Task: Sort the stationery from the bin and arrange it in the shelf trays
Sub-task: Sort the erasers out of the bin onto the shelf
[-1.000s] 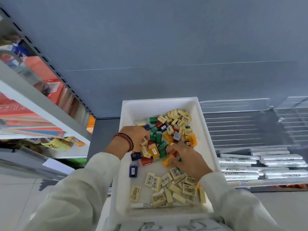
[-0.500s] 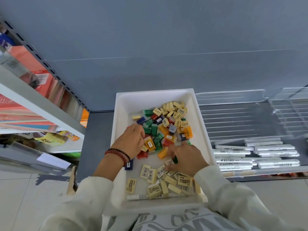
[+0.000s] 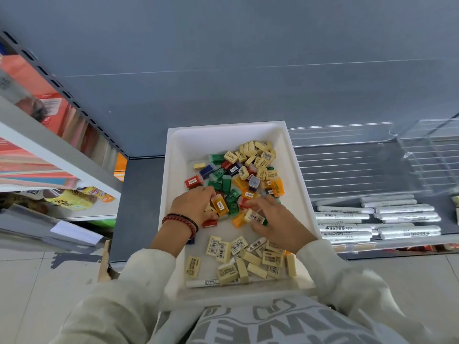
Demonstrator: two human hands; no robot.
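Grey wall (image 3: pixel 223 58), pale tiled floor (image 3: pixel 22 299), white shelf board (image 3: pixel 49 147) at left.

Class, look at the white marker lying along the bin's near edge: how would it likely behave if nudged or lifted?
The white marker looks round-bodied, so a sideways nudge would probably roll it, though the bin wall close by should stop it. It looks straight and rigid, so it likely lifts without bending. Its smooth barrel may be slippery.

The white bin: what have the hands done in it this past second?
The right hand moved off an orange piece and now pinches a cream eraser. The left hand now holds an orange box. The near pile of cream erasers stayed put.
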